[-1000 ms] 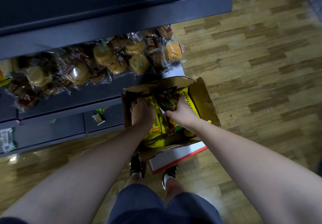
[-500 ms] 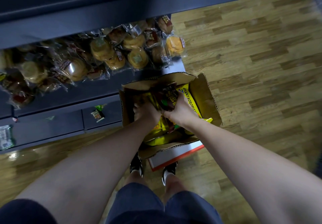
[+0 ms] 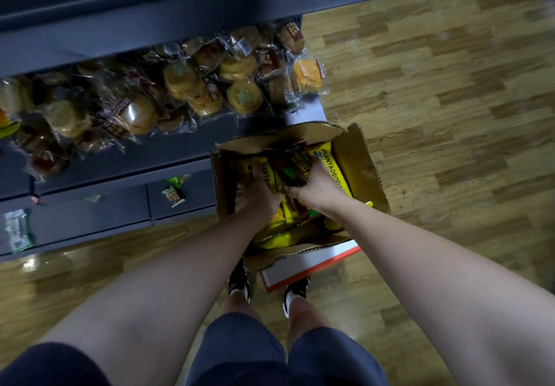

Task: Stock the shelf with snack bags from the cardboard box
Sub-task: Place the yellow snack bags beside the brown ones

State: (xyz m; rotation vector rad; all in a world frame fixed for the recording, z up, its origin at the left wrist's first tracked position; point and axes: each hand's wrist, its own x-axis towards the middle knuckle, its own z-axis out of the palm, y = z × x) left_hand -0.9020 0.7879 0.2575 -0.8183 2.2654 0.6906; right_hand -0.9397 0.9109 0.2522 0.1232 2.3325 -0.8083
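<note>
Snack bags (image 3: 295, 172) stand upright in cardboard box (image 3: 359, 157); left hand (image 3: 258, 193) and right hand (image 3: 315, 183) clamp the bundle; shelf (image 3: 168, 157) lies up-left, nearer the left.

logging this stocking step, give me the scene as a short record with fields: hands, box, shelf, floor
left hand: left hand inside the cardboard box, grip on yellow snack bags
right hand: right hand grips a dark red snack bag
box: open on the floor, holds more yellow bags
shelf: shelf holds wrapped buns; none of the box's bags seen there
floor: wooden floor
</note>
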